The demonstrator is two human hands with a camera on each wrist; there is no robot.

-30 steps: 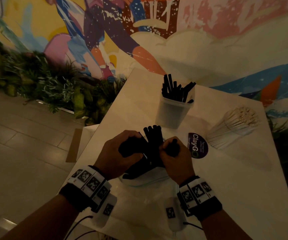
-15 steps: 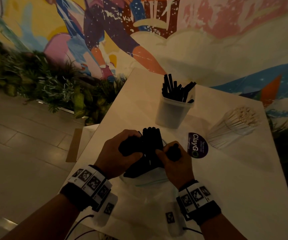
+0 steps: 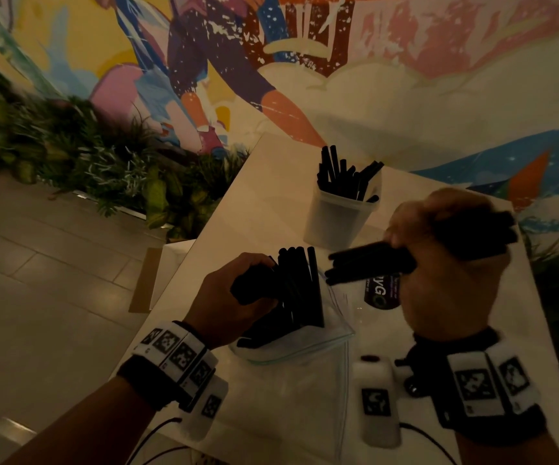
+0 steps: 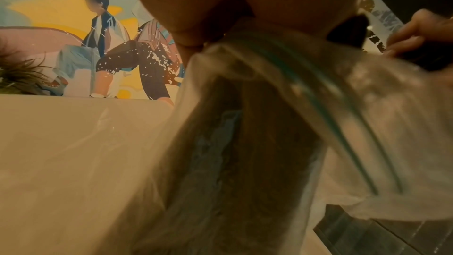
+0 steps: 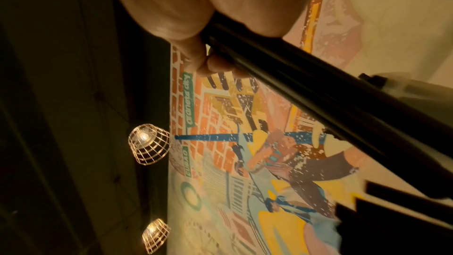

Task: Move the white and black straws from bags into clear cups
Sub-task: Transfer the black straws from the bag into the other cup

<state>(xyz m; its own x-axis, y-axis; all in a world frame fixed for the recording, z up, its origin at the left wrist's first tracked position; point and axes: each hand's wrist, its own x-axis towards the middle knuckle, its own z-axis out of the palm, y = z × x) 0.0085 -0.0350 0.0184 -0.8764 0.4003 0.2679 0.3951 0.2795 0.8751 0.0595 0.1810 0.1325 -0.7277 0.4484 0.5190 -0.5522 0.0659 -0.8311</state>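
Dim room: painted mural wall (image 3: 405, 78), plant bed (image 3: 70, 156), tiled floor (image 3: 36, 280), wire-cage lamps (image 5: 149, 143).

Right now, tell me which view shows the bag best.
Head view: the bag lies open on the table, left hand holding its straws. The left wrist shows it close, blurred. The right wrist shows none.

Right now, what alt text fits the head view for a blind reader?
The right hand lifts a fistful of black straws above a table, while the left hand holds more straws in a clear bag. Behind stands a cup of black straws.
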